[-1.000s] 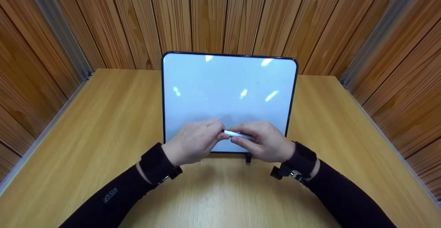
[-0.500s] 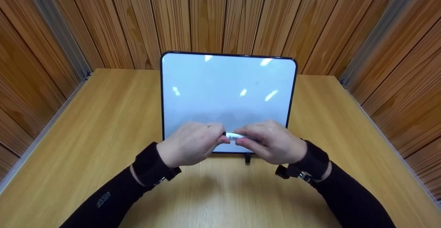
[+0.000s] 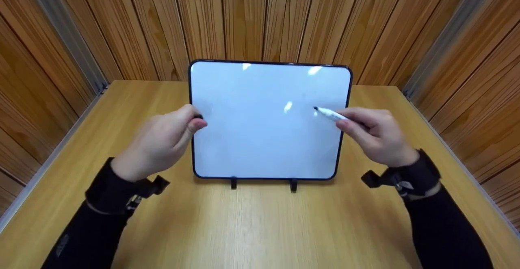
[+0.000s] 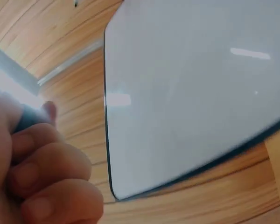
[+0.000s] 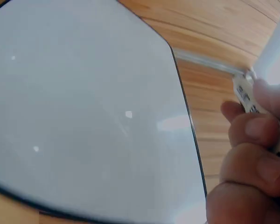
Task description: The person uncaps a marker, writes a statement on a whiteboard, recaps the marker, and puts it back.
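Observation:
My right hand (image 3: 375, 133) pinches a white marker (image 3: 330, 113) whose dark tip is bare and points left, in front of the whiteboard's right part. In the right wrist view the marker (image 5: 246, 95) shows dark print on its barrel, with fingers curled around it. My left hand (image 3: 162, 141) is at the board's left edge, its thumb and curled fingers gripping a small black marker cap (image 3: 198, 116). In the left wrist view most of the cap (image 4: 28, 119) is hidden by the fingers. The black-rimmed whiteboard (image 3: 264, 139) stands upright between both hands, its surface unmarked apart from light reflections.
Two black feet (image 3: 293, 185) hold the board up on the wooden table (image 3: 260, 224). Wood-plank walls (image 3: 243, 21) close in the back and both sides. Each wrist wears a black band (image 3: 109, 187) with a small camera.
The hands were together at the board's lower middle, both on the marker. The cap has come off with the left hand moving left; the right hand has moved right and up with the marker.

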`<state>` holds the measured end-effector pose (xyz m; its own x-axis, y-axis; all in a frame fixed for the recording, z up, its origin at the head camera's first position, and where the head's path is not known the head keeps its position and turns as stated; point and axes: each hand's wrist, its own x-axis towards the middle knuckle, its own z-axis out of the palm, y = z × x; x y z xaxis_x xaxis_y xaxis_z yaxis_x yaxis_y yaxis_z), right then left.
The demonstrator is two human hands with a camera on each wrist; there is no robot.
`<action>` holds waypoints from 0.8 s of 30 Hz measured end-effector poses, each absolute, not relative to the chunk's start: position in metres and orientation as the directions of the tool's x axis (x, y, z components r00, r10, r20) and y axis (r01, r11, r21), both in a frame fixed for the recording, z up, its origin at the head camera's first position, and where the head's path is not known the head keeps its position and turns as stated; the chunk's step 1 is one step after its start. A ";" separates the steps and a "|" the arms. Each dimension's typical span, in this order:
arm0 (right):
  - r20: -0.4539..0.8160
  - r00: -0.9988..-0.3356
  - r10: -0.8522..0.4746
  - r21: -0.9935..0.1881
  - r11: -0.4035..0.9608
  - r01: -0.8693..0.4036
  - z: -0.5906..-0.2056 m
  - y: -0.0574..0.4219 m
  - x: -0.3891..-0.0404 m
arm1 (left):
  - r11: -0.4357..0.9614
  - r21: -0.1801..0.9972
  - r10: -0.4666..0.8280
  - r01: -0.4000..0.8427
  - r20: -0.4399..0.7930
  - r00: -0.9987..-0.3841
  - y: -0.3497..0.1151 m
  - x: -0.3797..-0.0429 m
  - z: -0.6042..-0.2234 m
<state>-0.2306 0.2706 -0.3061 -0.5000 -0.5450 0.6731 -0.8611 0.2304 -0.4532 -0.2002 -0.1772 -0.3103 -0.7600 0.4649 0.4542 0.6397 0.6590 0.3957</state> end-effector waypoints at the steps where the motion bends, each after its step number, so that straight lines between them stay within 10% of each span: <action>1: 0.646 -0.524 -0.555 -0.459 0.267 -0.847 -0.306 0.271 -0.232 | 0.658 0.391 0.478 0.644 0.444 -0.758 -0.178 -0.202 -0.311; 24: 0.578 -0.573 -0.580 -0.511 0.290 -0.809 -0.326 0.251 -0.236 | 0.698 0.605 0.284 0.384 0.259 -0.923 -0.237 -0.244 -0.346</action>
<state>-0.2357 0.2514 -0.3260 -0.5731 -0.5804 0.5785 -0.8093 0.2899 -0.5110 -0.2445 -0.2370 -0.3459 -0.9231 0.2840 0.2591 0.3843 0.6977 0.6045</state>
